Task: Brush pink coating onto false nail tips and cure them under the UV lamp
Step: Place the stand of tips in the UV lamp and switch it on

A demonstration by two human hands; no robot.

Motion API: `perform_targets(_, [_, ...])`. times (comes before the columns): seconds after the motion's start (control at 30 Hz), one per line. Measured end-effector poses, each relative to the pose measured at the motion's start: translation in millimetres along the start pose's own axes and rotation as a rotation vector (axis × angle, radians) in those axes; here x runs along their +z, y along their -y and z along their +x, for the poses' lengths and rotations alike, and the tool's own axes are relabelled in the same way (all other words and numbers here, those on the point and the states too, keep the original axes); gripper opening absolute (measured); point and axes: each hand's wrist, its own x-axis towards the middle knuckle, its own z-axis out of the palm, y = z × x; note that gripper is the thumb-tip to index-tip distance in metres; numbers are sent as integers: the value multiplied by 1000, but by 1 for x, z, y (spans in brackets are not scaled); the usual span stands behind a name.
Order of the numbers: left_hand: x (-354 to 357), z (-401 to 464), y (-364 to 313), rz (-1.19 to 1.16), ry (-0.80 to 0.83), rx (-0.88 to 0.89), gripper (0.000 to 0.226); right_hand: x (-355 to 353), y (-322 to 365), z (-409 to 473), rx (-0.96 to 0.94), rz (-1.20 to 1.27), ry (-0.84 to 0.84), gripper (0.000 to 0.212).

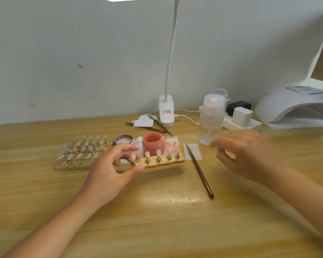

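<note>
My left hand (112,168) grips the left end of a wooden strip (164,162), thumb under and fingers over it, lifted a little above the table. Several pink-coated nail tips (158,152) stand on metal holders along the strip. Behind it sits an open jar of pink coating (153,144) with its lid (123,139) to the left. A dark-handled brush (200,172) lies on the table, its tip on a white wipe (192,151). My right hand (248,155) hovers to the right, fingers loosely spread, holding nothing. The white UV lamp (295,108) stands at the far right.
Wooden strips with several uncoated clear tips (82,151) lie at the left. A clear pump bottle (211,120) stands just beyond my right hand. A clip desk lamp (166,112), tweezers (159,124), white pads and a power strip (241,123) with chargers sit along the wall.
</note>
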Motion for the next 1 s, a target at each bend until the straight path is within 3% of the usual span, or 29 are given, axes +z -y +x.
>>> perform_targets(0.07, [0, 0, -12, -46, -15, 25, 35, -8, -13, -8, 186, 123, 60, 14])
perform_targets(0.2, [14, 6, -45, -122, 34, 32, 36, -13, -40, -17, 457, 248, 334, 27])
perform_targets(0.43, [95, 30, -103, -268, 155, 22, 37, -37, -78, -30, 743, 559, 401, 23])
perform_targets(0.53, [139, 41, -122, -321, 177, 7, 37, -56, -104, -44, 899, 681, 294, 24])
perform_targets(0.63, [179, 47, -138, -346, 185, 11, 39, -70, -127, -63, 1179, 1035, 25, 22])
perform_targets(0.73, [215, 57, -151, -377, 189, 0, 41, -80, -143, -81, 1304, 1318, -144, 33])
perform_targets(0.8, [235, 65, -155, -378, 213, 13, 42, -84, -150, -90, 1336, 1381, -186, 36])
perform_targets(1.0, [281, 90, -158, -403, 261, 37, 47, -78, -167, -106, 1411, 1363, -331, 16])
